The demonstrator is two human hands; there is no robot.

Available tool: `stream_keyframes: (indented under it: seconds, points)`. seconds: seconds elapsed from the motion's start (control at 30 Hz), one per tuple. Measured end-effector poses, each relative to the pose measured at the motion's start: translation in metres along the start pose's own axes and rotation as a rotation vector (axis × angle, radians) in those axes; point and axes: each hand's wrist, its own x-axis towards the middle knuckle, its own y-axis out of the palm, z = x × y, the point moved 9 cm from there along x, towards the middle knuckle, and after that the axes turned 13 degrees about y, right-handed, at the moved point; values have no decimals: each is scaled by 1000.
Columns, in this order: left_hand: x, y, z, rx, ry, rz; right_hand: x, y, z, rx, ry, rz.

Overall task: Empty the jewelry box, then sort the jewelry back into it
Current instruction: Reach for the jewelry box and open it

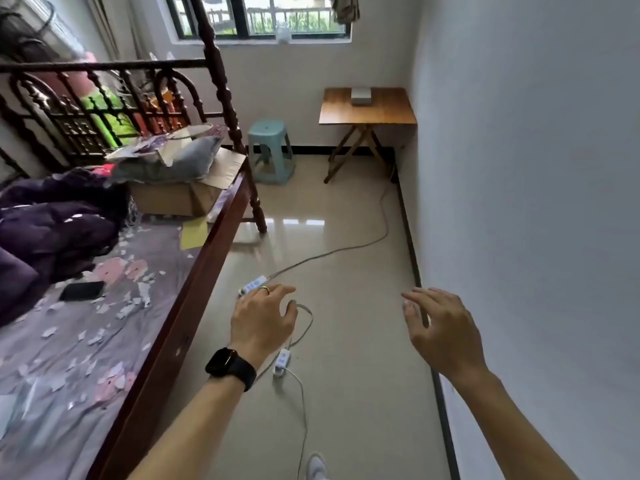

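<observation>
A small pale grey jewelry box sits shut on a wooden folding table against the far wall, well away from both hands. My left hand hovers over the floor with its fingers loosely spread, a ring on one finger and a black watch on the wrist. My right hand is raised beside the right wall, fingers apart. Neither hand holds anything. No jewelry is visible.
A bed with a dark wooden frame fills the left side, with a phone and a cardboard box on it. A power strip and cables lie on the tiled floor. A turquoise stool stands beside the table.
</observation>
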Motion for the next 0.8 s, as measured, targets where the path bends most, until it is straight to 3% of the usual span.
stream_keyframes:
  seconds: [0.27,0.53,0.8]
  points:
    - [156,3,62,-57,-29,-15,164,52,39,-5,31,50]
    - [344,21,93,33,8,-54,347,109,51,19,22,64]
    - [541,15,117,63,-43,-132,561,148,78,-41,-83,97]
